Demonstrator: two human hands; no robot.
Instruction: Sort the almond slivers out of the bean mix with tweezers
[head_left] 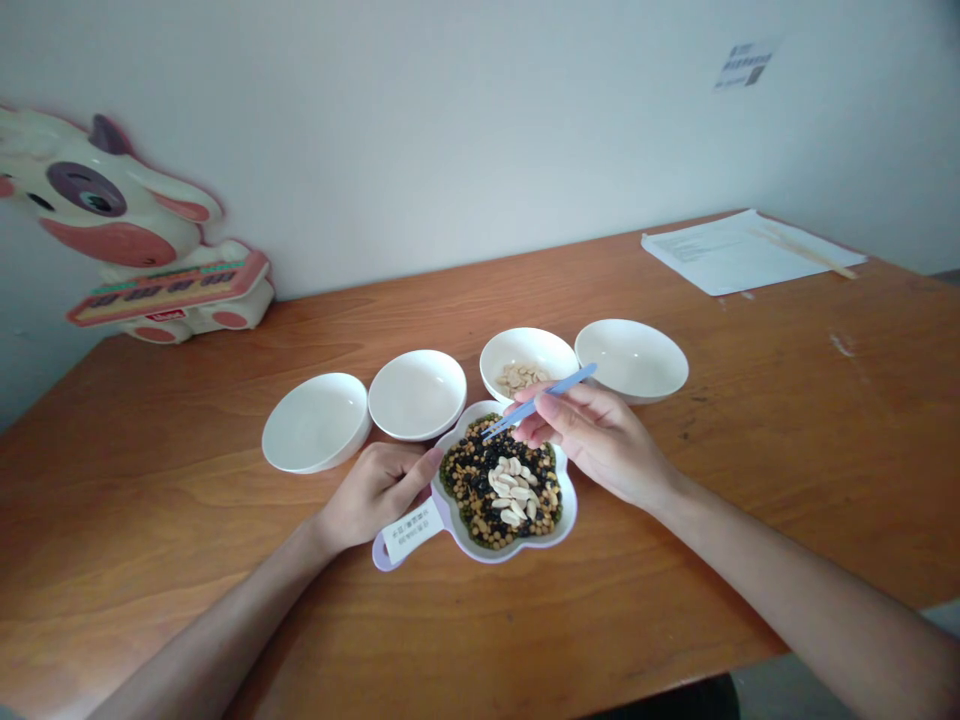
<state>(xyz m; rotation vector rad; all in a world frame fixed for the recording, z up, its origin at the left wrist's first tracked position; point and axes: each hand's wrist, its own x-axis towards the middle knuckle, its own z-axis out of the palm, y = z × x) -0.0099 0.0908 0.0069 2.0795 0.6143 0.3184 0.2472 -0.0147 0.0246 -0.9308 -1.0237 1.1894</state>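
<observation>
A flower-shaped white dish (568,512) with a lilac handle holds mixed black, yellow and green beans with pale seeds on top. My left hand (375,492) rests at its left rim, fingers curled and thumb against the edge, steadying it. My right hand (596,438) pinches blue tweezers (541,398), tips down over the far part of the beans. Behind the dish, one white bowl (537,346) holds a few pale seeds.
Three more white bowls stand in the row: far left (315,424), left of centre (417,394), and right (631,358). A cow-shaped toy (127,240) leans on the wall at back left. Papers with chopsticks (746,250) lie at back right.
</observation>
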